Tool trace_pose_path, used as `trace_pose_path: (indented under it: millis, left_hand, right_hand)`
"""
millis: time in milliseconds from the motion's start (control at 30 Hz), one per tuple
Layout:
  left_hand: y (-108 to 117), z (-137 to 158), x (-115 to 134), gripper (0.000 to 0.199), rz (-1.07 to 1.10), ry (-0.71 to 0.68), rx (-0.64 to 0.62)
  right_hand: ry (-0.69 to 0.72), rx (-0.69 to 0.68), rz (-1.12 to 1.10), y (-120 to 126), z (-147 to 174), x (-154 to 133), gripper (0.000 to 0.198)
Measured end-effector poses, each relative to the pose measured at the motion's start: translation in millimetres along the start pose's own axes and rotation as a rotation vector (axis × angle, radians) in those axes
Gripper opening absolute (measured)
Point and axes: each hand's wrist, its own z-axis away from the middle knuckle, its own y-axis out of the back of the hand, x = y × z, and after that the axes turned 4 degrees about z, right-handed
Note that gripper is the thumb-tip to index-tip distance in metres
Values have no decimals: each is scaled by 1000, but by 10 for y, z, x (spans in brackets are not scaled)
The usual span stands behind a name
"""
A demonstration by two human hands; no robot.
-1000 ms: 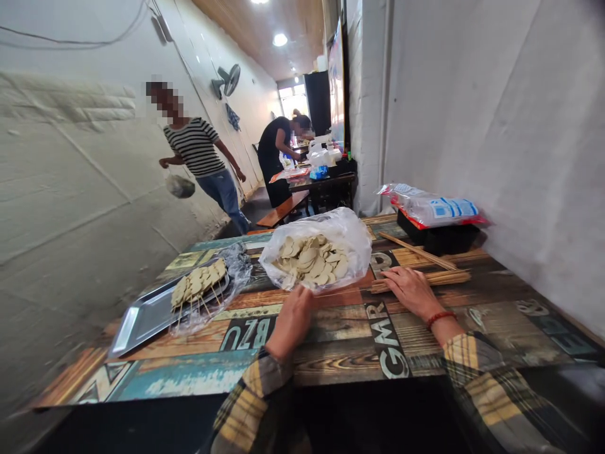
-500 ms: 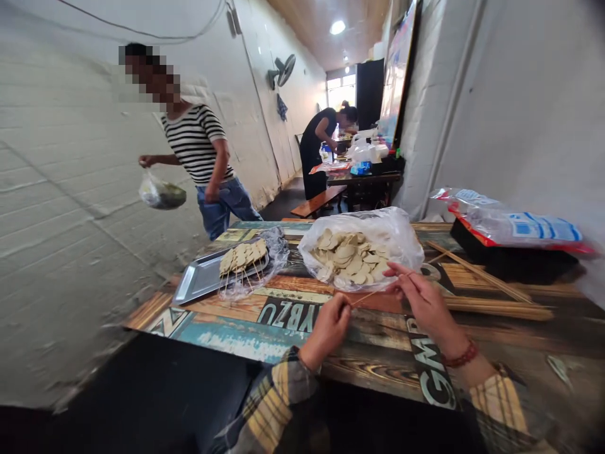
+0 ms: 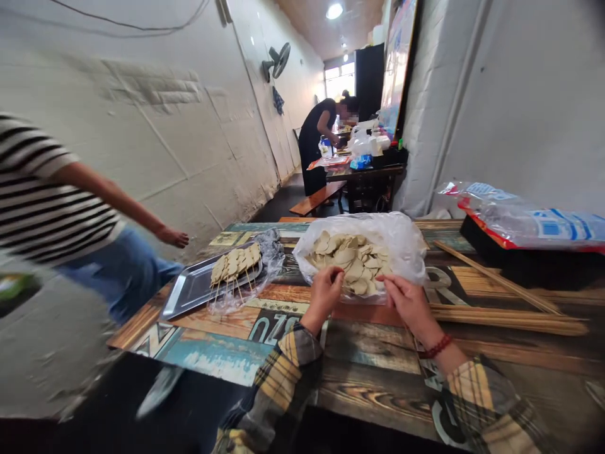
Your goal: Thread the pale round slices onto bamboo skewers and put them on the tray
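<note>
My left hand (image 3: 324,296) is closed in a pinch at the front left edge of a clear plastic bag (image 3: 410,243). A thin wooden skewer showed in its fingers a moment ago; now it is hardly visible against the bag. My right hand (image 3: 406,306) has thumb and fingertips together at the bag's front right, touching or just above the pale, flat slices (image 3: 347,255). What it pinches is too small to make out. To the left, skewered slices (image 3: 236,263) lie on plastic film over a metal tray (image 3: 182,291), sticks pointing towards me.
Loose wooden skewers (image 3: 510,318) lie on the right of the patterned table (image 3: 373,343). Behind them stands a black container with plastic packaging (image 3: 548,227). A person in a striped top (image 3: 51,195) is at the left; another person (image 3: 316,142) bends over a back table.
Both hands have moved up to the bag's front edge, and the skewer between them no longer shows clearly. The person in stripes has come nearer on the left, carrying a bag.
</note>
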Motion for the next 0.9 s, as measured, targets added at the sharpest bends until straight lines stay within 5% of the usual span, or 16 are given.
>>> trace_pose_path:
  millis: [267, 467, 667, 900]
  left_hand:
    - [-187, -518, -252, 23, -499, -45, 79]
    - [-222, -530, -280, 17, -481, -60, 131]
    - [-209, -529, -247, 7, -31, -39, 169]
    - [-55, -240, 55, 25, 777, 325, 25]
  right_hand:
    - [-41, -48, 90, -72, -51, 86, 31]
    - [-65, -58, 81, -87, -68, 75, 34]
    - [-37, -42, 125, -76, -55, 2, 34]
    - [-38, -154, 27, -80, 75, -144, 43]
